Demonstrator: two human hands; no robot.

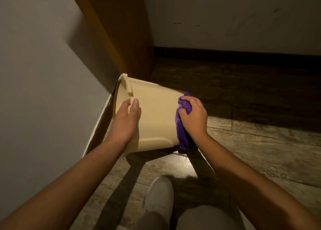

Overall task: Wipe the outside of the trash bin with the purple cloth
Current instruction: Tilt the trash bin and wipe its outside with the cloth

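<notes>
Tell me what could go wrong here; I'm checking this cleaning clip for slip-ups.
1. The bin lies tipped on its side, steadied only by the left hand; a hard push could roll it.
2. The cloth is bunched in the right hand at the bin's base, so the side facing the floor may get missed.
</notes>
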